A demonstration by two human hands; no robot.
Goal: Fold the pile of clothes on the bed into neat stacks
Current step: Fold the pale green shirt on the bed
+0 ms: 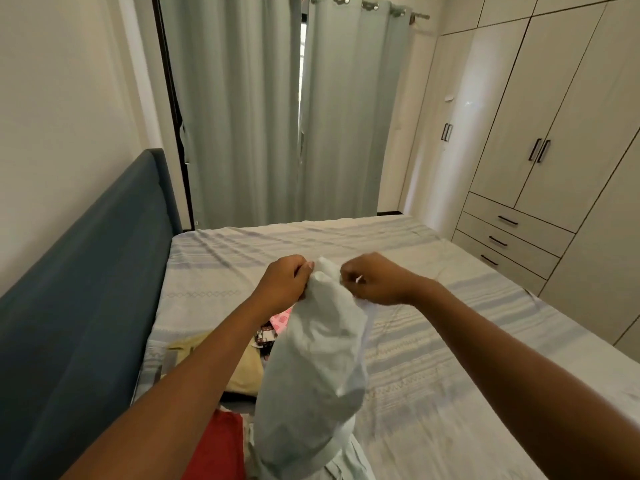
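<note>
A pale grey-blue garment point(311, 368) hangs in the air over the bed, bunched and drooping down toward the pile. My left hand point(284, 280) pinches its top edge on the left. My right hand point(374, 278) pinches the same edge just to the right, a hand's width away. Under the garment lies the pile of clothes: a beige piece point(242, 365), a red piece point(216, 448), a pink patterned piece point(280, 318) and a dark printed one point(265, 336). Much of the pile is hidden by my left forearm and the hanging garment.
The bed point(433, 341) has a pale striped sheet, bare from the middle to the far and right sides. A dark blue headboard point(86, 289) runs along the left. Grey curtains point(294, 116) hang behind; a wardrobe with drawers point(519, 220) stands at the right.
</note>
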